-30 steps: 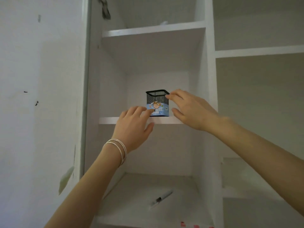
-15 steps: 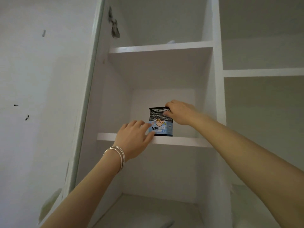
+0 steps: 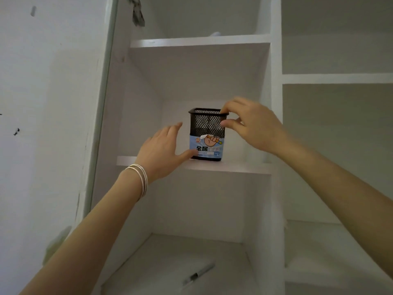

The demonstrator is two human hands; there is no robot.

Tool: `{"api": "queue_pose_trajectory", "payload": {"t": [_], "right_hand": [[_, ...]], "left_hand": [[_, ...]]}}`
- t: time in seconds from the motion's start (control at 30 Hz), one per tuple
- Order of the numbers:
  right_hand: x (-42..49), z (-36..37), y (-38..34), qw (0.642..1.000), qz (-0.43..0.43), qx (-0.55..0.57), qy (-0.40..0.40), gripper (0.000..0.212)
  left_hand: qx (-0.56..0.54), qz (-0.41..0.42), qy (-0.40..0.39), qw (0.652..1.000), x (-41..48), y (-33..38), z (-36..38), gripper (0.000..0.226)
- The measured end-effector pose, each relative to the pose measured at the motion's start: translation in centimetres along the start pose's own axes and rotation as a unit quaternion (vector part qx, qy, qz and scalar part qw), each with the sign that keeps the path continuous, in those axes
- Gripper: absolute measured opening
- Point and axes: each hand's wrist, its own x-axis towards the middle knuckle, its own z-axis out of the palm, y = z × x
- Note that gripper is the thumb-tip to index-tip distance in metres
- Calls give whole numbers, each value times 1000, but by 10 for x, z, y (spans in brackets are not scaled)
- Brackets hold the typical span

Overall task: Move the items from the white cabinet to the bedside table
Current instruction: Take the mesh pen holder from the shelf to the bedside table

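A black mesh pen holder (image 3: 207, 134) with a light-blue paper label stands on the middle shelf (image 3: 240, 168) of the white cabinet. My right hand (image 3: 253, 126) pinches its right rim between thumb and fingers. My left hand (image 3: 163, 150), with thin bracelets on the wrist, has straight fingers; its thumb tip touches the holder's lower left corner. A pen or marker (image 3: 198, 273) lies on the shelf below.
The upper shelf (image 3: 200, 40) carries a small white thing at its back, mostly hidden. A vertical divider (image 3: 276, 103) separates more compartments on the right. The cabinet's left frame (image 3: 102, 116) meets a scuffed white wall.
My right hand shifted from over the holder's top to pinching its right rim. The left hand's fingers spread and moved beside the holder. The camera drew closer.
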Motion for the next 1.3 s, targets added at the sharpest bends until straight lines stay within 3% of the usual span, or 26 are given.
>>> {"api": "queue_pose_trajectory", "payload": {"t": [0.23, 0.4, 0.53, 0.8, 1.1, 1.3], "right_hand": [[-36, -23, -20, 995, -41, 93, 21, 24], [-58, -21, -42, 984, -63, 167, 8, 18], [-79, -13, -60, 967, -58, 249, -14, 26], [-140, 15, -108, 905, -133, 383, -126, 35], [-209, 28, -209, 791, -240, 510, -237, 33], [-220, 7, -298, 724, -331, 545, -263, 23]], "left_hand": [[-216, 5, -48, 975, -45, 12, -10, 91], [-314, -64, -131, 938, -82, 18, -28, 86], [-350, -134, -164, 912, -127, 24, -43, 80], [-308, -305, -165, 886, -258, 62, -67, 73], [-209, -493, -125, 835, -417, 129, -137, 77], [-155, -580, -86, 795, -493, 175, -208, 77]]}}
